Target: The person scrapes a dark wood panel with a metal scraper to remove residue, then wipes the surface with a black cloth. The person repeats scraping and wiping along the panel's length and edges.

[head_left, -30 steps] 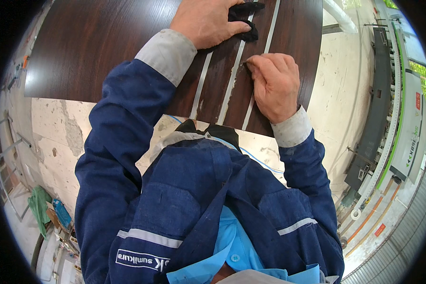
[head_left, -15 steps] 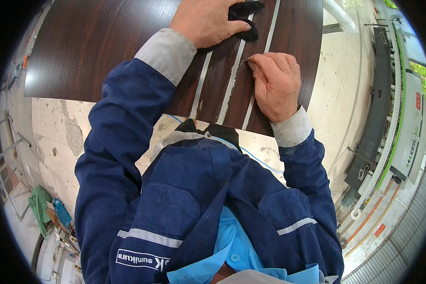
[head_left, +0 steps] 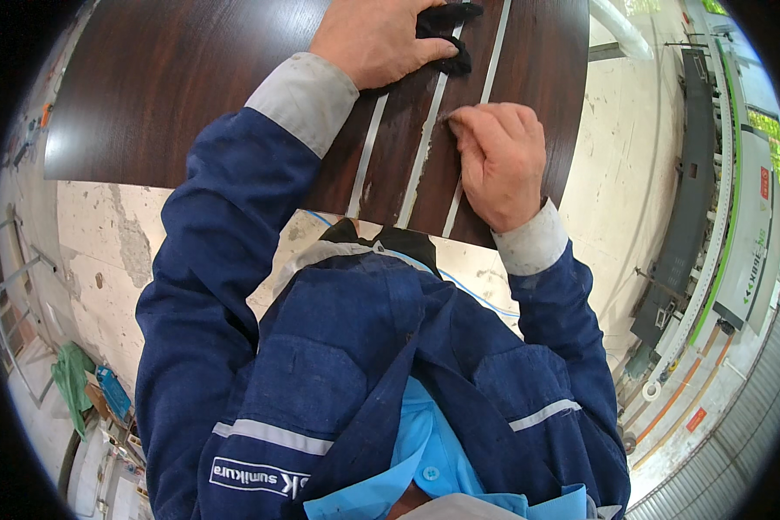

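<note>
A dark brown wood-grain panel lies in front of me, crossed by several light strips. My left hand is closed on a bunched black cloth, resting on the panel at the top of the view. My right hand is lower and to the right, its thumb and forefinger pinched together just beside the middle strip. Whatever the pinch holds is too small to make out. Along that strip's edge, nearest the fingertips and below them, are ragged pale flecks of residue.
Close to my body is the panel's near edge, above a worn pale floor. A long machine with a grey-white housing runs along the right. A green cloth and a blue item lie at the lower left.
My right hand has shifted slightly toward me and to the left, still pinched. The left hand and the black cloth have stayed almost in place.
</note>
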Available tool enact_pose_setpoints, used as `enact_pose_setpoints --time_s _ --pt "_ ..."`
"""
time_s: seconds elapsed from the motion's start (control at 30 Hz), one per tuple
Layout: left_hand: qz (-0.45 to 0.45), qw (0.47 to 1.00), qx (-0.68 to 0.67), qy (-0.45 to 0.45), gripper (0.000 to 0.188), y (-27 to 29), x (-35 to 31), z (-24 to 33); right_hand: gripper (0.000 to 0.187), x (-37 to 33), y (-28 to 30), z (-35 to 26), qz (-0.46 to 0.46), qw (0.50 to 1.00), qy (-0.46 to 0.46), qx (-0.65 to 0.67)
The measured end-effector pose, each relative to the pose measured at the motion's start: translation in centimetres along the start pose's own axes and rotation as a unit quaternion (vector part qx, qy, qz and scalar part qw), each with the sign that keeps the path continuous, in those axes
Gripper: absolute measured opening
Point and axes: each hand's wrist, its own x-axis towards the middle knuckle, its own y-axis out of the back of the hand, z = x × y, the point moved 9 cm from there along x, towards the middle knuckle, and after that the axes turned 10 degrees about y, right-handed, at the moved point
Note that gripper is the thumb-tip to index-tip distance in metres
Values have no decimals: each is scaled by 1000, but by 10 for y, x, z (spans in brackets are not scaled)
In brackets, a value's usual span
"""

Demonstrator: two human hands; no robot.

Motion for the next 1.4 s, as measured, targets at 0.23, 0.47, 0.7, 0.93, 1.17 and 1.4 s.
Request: enact_pose_setpoints --time_s 0.23,0.47,0.7,0.93,1.17,1.4 --pt "-5 1000 2 4 54 1 0 0 14 -5 -4 -1 -16 1000 -7 -3" --pt "-15 1000 -4 6 54 4 -2 0 13 -17 -2 -21 -27 1000 -8 9" --pt "-24 1000 -3 15 53 5 -5 -2 16 -17 -1 -28 -18 1000 5 16" --pt "-11 1000 7 7 54 5 -7 -5 17 -20 -4 -34 -30 999 4 14" --pt "-27 999 2 22 55 0 0 -1 18 -19 0 -29 -34 999 9 15" --pt "-38 999 -3 21 56 -1 1 -3 13 -19 0 -28 -38 999 4 24"
